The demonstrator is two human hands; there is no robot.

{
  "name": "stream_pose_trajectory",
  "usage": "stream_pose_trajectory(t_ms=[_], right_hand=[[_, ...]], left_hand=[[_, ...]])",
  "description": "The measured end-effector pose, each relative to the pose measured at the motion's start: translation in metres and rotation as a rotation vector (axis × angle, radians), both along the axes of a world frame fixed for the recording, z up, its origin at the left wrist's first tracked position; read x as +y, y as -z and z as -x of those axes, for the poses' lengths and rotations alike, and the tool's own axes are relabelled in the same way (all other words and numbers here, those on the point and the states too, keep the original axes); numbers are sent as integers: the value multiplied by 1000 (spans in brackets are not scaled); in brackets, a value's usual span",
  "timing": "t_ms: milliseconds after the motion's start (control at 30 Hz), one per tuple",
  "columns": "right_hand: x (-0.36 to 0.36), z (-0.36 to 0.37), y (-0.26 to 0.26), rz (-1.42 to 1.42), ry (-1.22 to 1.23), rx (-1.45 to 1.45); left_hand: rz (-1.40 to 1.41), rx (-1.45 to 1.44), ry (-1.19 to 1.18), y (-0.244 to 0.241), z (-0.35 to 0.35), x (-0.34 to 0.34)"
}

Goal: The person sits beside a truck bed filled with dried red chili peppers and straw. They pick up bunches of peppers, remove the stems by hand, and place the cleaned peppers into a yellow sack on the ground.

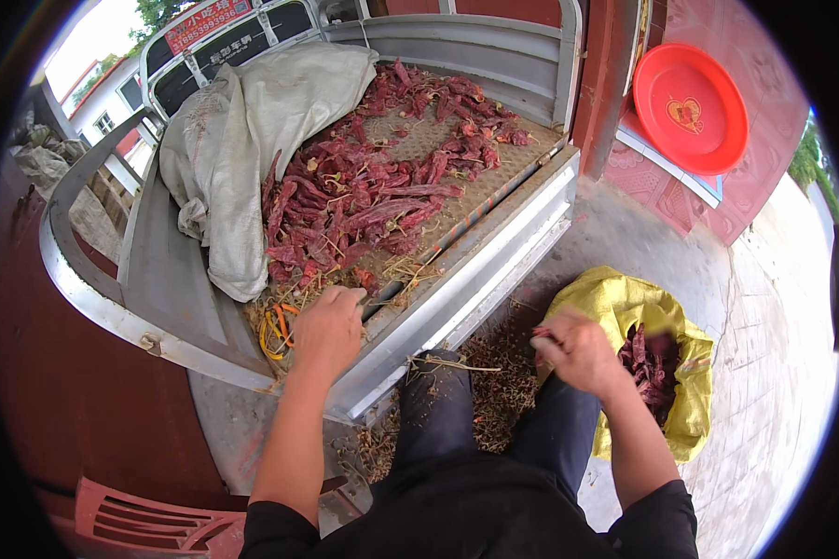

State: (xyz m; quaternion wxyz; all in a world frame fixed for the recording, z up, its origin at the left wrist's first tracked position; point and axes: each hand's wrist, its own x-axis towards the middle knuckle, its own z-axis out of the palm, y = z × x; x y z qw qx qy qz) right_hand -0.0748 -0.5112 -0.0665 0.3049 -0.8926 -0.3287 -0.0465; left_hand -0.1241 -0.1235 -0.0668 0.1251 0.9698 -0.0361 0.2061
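Dried red chili peppers (363, 202) lie heaped on the metal bed of a small cargo truck or tricycle. My left hand (330, 327) is at the near edge of that bed, just below the heap, its fingers bent; whether they hold anything is hidden. A dried red chili (540, 344) shows between the fingers of my right hand (572, 349), which is raised over my right knee at the left side of a yellow woven sack (699, 402). Inside the open sack are more dark red chilies (647, 370).
A pale woven sack (217, 161) covers the bed's left part. Yellow and orange cord (273, 332) lies near my left hand. The raised metal lip (461, 293) runs before my knees. Stems litter the floor (500, 391). A red plastic basin (692, 108) stands at upper right, a red chair (154, 520) at lower left.
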Motion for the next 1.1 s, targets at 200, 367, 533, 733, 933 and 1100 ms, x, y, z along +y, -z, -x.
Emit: stream_pose_trajectory(t_ms=[200,367,533,733,933,1100], right_hand=[[-117,-4,32,535,533,-38],[-73,2,45,-130,406,285],[26,15,41,-608,98,905],[122,22,50,-1038,-74,1363],[110,17,35,-628,-153,1036],[97,11,28,-287,-329,536]], left_hand=[[-50,126,2,13,-37,14],[-32,58,69,38,-50,27],[-27,-194,191,26,-6,-8],[-169,-308,477,19,40,-70],[-2,-284,428,4,38,-70],[-85,1,485,6,27,-55]])
